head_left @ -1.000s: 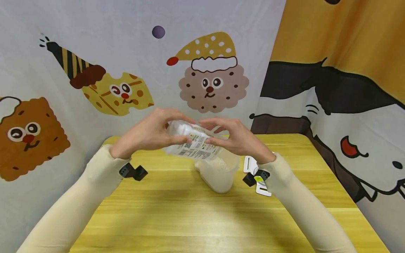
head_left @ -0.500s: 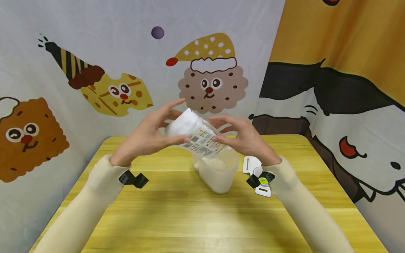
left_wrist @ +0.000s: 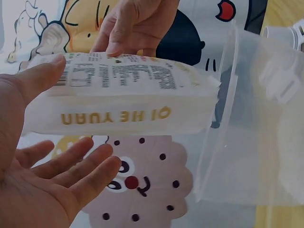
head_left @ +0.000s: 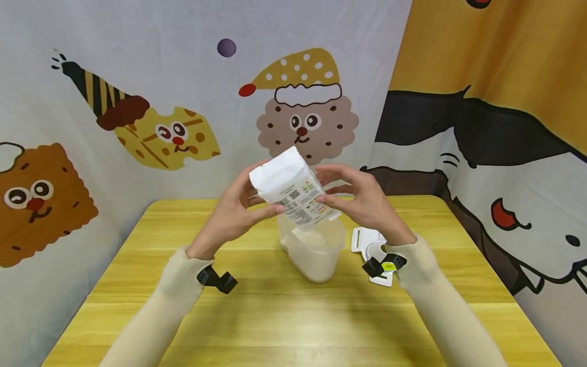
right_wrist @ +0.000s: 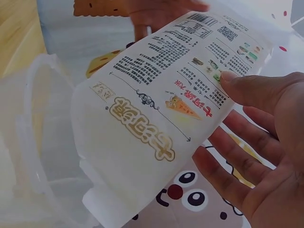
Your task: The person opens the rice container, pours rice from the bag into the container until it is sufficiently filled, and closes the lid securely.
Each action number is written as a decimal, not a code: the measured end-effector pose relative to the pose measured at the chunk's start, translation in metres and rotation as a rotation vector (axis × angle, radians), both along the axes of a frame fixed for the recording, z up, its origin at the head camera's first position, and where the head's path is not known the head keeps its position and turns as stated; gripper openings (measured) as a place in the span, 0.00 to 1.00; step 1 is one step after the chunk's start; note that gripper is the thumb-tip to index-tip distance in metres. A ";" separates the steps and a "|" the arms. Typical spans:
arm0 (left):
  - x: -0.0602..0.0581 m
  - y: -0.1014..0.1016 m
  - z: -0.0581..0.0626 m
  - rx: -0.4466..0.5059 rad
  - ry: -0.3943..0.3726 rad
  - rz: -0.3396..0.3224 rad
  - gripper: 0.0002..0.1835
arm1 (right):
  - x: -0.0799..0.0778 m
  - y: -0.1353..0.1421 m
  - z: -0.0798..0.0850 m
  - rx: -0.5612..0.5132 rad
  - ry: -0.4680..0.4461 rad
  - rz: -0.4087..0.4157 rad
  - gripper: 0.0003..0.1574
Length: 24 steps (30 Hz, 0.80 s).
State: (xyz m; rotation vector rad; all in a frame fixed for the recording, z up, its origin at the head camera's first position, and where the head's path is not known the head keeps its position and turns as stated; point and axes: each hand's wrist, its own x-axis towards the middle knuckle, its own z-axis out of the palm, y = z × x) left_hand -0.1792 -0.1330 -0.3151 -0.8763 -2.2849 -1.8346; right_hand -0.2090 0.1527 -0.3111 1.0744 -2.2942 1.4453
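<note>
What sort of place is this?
Probably an indoor recording booth: a wood-grain table, cartoon-printed curtains behind and beside it, and black wrist devices that look like cameras.

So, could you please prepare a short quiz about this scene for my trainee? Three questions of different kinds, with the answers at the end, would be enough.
1. Multiple choice: how is the packet placed? (a) tilted, its low end at the mouth of the translucent container; (b) lying underneath it; (c) upright inside it.
2. Fill the gap: in the left wrist view, the gold letters on the packet read "QI HE ____".
3. True or false: the translucent container is empty.

Key: 1. a. 2. YUAN (upside down in that view). 3. False; white grains lie in it.
</note>
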 end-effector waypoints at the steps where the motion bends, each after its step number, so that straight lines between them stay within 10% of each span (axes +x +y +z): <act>1: -0.001 0.002 -0.002 0.029 -0.003 -0.008 0.46 | 0.000 0.001 0.000 -0.009 -0.010 0.000 0.35; 12: -0.007 0.010 -0.010 0.222 0.024 -0.022 0.34 | 0.003 0.003 0.001 -0.046 -0.052 -0.022 0.36; 24: -0.013 0.019 -0.007 0.183 0.102 0.057 0.27 | 0.003 0.000 0.007 0.021 -0.061 -0.089 0.28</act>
